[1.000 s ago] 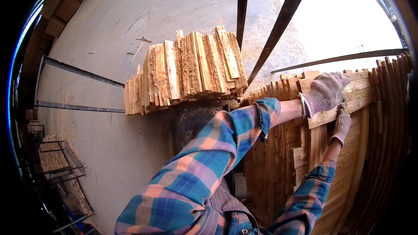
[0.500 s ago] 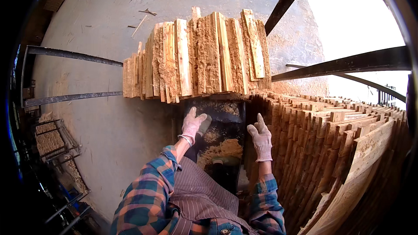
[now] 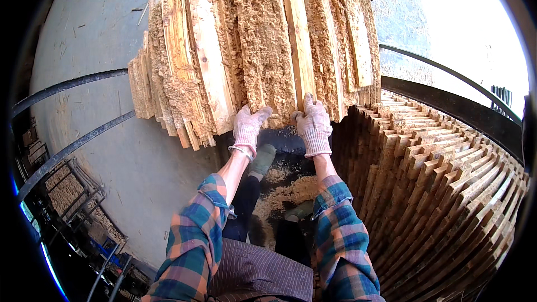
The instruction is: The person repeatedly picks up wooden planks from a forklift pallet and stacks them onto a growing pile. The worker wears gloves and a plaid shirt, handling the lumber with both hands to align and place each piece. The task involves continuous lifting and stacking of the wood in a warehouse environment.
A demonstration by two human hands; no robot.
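A thick row of rough-edged wooden boards [image 3: 210,56], crusted with sawdust, stands packed side by side in front of me. At its near lower edge my left hand [image 3: 248,128], in a pale knitted glove, is closed on the board ends, thumb pointing inward. My right hand [image 3: 313,127], gloved alike, grips the same edge a little to the right, one finger lying up along a light board [image 3: 297,39]. The fingertips are partly hidden against the wood. Both forearms reach forward in plaid sleeves.
A long stack of wooden boards [image 3: 436,190] fills the right side. Dark metal bars [image 3: 67,86] flank the row at left, and a metal beam [image 3: 447,103] crosses at right. Sawdust [image 3: 285,196] lies around my feet. A metal rack [image 3: 72,190] stands far left on the grey floor [image 3: 128,190].
Both hands have moved forward onto the near edge of the board row, the right one also inward. The row appears larger and closer, and my view has shifted.
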